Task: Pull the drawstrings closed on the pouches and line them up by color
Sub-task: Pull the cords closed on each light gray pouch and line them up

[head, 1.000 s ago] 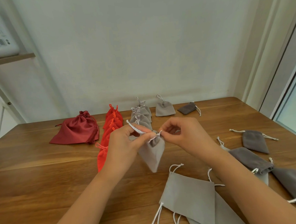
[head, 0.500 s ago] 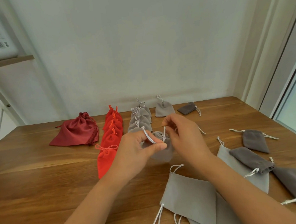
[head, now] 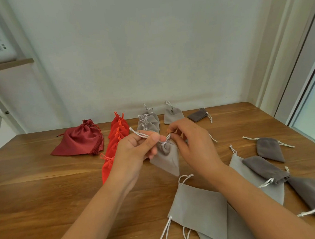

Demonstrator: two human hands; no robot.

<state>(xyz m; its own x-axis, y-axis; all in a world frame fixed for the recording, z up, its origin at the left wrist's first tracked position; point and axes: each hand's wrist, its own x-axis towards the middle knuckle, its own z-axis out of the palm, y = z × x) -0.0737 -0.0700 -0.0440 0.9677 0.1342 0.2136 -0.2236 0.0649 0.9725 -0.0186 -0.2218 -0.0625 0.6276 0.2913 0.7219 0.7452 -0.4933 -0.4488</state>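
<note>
A small light-grey pouch [head: 168, 159] hangs above the wooden table [head: 39, 191], its neck gathered shut. My left hand [head: 134, 152] pinches its white drawstring [head: 138, 134], which runs out to the upper left. My right hand [head: 191, 145] pinches the cord at the pouch's neck from the right. Behind my hands stands a row of orange-red pouches [head: 116, 137] and a row of light-grey pouches [head: 148, 122], all drawn closed.
A large dark-red pouch [head: 79, 140] lies at the left. A single light-grey pouch [head: 172, 113] and a dark-grey one [head: 197, 115] sit at the back. Flat light-grey pouches [head: 197, 205] and several dark-grey pouches [head: 265, 169] lie near and right. A wall stands behind.
The pouch in my hands has swung down and to the right after being lifted nearer the grey row. My left hand still draws the cord out to the left.
</note>
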